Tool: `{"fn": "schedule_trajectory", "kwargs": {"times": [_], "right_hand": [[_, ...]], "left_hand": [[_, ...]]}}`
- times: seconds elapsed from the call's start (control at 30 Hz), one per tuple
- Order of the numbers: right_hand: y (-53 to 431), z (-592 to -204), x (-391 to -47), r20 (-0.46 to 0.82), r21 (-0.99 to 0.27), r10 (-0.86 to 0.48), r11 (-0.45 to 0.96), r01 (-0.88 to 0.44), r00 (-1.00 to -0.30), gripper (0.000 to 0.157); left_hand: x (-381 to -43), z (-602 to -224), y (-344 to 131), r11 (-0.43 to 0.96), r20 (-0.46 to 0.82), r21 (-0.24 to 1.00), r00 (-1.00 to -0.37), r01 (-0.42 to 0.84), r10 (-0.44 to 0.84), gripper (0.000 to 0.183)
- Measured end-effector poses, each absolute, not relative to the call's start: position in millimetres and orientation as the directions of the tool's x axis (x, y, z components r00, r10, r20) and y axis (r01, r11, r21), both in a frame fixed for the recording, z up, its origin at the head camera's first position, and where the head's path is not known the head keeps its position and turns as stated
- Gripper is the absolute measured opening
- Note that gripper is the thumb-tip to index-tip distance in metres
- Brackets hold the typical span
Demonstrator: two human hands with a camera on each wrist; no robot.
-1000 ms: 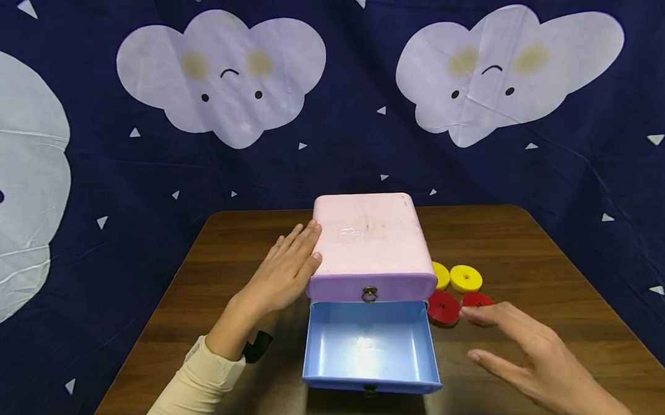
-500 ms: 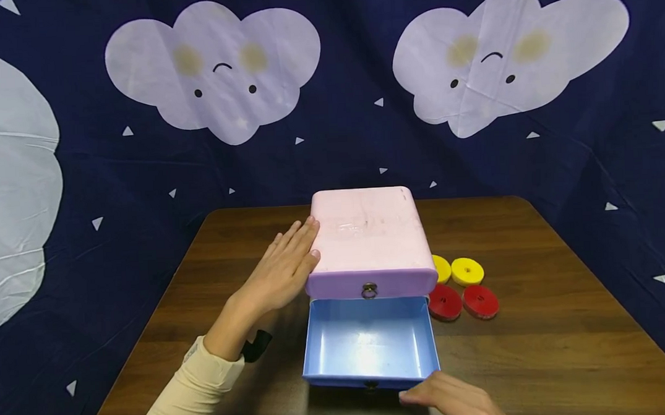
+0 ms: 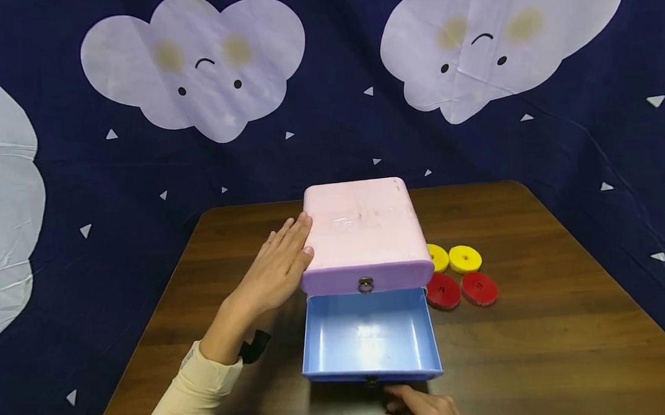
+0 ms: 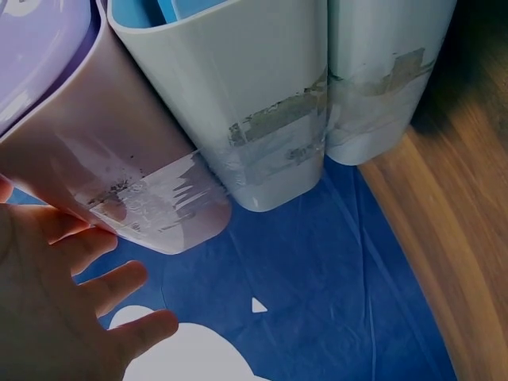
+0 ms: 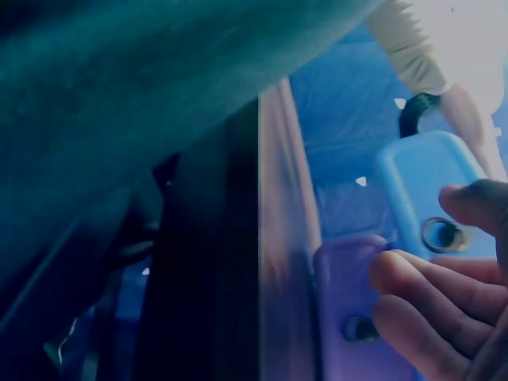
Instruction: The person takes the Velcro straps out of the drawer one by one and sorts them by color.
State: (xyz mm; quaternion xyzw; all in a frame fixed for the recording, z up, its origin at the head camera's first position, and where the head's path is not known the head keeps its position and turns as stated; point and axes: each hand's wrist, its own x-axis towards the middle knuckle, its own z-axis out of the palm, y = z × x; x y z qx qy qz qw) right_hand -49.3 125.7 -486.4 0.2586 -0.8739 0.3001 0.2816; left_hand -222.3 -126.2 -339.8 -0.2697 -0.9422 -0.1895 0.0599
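A small drawer cabinet (image 3: 361, 222) with a pink top stands mid-table. Its purple drawer (image 3: 336, 280) is closed, while the blue drawer (image 3: 371, 333) below is pulled out, its bare floor showing. My left hand (image 3: 276, 265) lies with extended fingers along the cabinet's left side, fingertips at the top edge. Low in front of the blue drawer is my right hand (image 3: 425, 408), index finger close under the front panel. In the right wrist view, its thumb and loosely bent fingers (image 5: 429, 305) stand apart near the blue drawer's ring pull (image 5: 431, 236).
Beside the cabinet on the right lie two yellow discs (image 3: 465, 258) and two red discs (image 3: 479, 288) on the wooden table (image 3: 538, 322). A dark blue cloth (image 3: 339, 108) with clouds hangs behind the table.
My right hand has moved from beside the red discs, left and toward me, to the front of the blue drawer. The left hand keeps its place; the head view has shifted slightly.
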Motion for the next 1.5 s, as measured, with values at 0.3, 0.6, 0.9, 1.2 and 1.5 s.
{"fn": "schedule_trajectory", "kwargs": {"times": [0.3,0.6,0.9,1.2,1.5], "right_hand": [[108.7,-494.5,-59.1,0.724,-0.325,-0.16,0.779,-0.536,-0.671,0.022],[105.9,-496.6,-74.8,0.843,-0.239,-0.152,0.754,-0.612,-0.516,0.043],[108.0,-480.9,-92.3,0.836,-0.249,-0.172,0.727,-0.64,-0.521,0.031],[109.5,-473.5,-116.5,0.844,-0.222,-0.192,0.724,-0.653,-0.5,0.022],[109.7,-472.8,-131.3,0.829,-0.243,-0.185,0.73,-0.639,-0.527,0.015]], "left_hand": [[-222.2,-340.8,-126.8,0.775,0.231,0.337,-0.845,0.534,0.482,0.056],[-221.2,-340.8,-127.9,0.78,0.232,0.336,-0.849,0.528,0.475,0.055],[-221.7,-340.2,-126.9,0.783,0.215,0.33,-0.85,0.527,0.481,0.056],[-223.4,-341.8,-126.7,0.783,0.216,0.322,-0.846,0.533,0.487,0.056],[-223.7,-342.9,-129.5,0.785,0.22,0.323,-0.848,0.529,0.482,0.055]]}}
